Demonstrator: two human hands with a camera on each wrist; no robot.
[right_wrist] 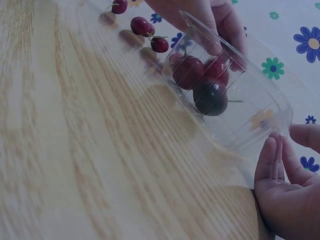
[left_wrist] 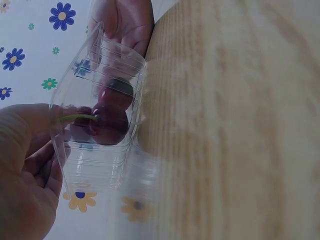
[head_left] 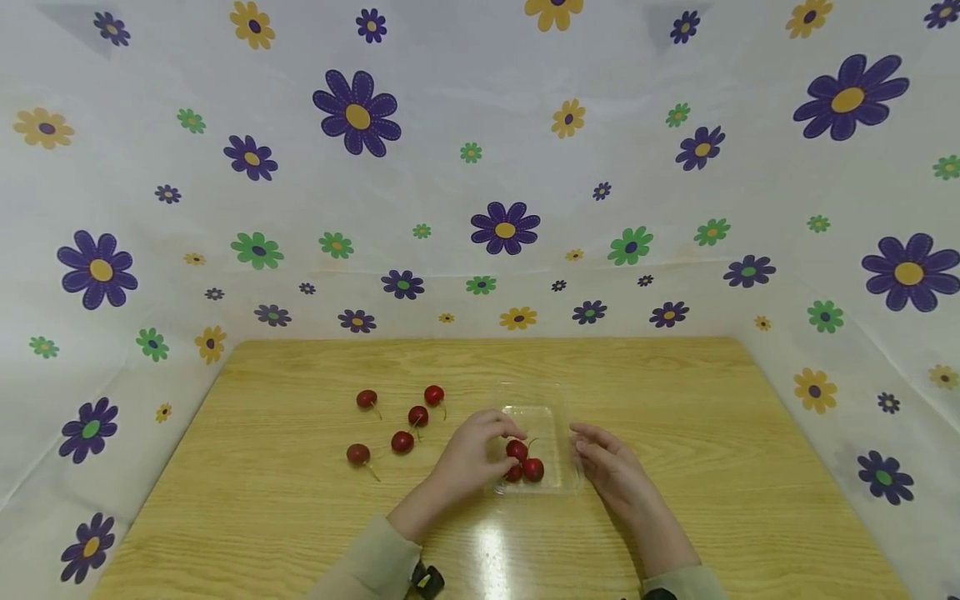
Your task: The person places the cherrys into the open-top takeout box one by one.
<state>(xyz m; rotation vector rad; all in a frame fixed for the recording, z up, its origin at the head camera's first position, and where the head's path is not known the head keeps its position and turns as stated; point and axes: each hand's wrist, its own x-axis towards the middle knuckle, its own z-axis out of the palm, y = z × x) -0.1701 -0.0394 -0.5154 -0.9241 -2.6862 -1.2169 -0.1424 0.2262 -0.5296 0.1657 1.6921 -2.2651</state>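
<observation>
A clear plastic container (head_left: 555, 433) rests on the table with several dark red cherries (head_left: 533, 469) in its near left part. My left hand (head_left: 472, 450) reaches over the container's left side. Its thumb and fingers pinch one cherry (right_wrist: 218, 67) inside, which they partly cover. A green stem (left_wrist: 80, 117) sticks out from a cherry in the left wrist view. My right hand (head_left: 615, 471) is at the container's right side, its fairly straight fingers (right_wrist: 270, 155) touching the outer wall near the rim.
Several loose cherries (head_left: 402, 442) with stems lie on the wooden table (head_left: 285, 517), left of the container. A white flower-patterned cloth (head_left: 435, 192) hangs behind the table and along both sides.
</observation>
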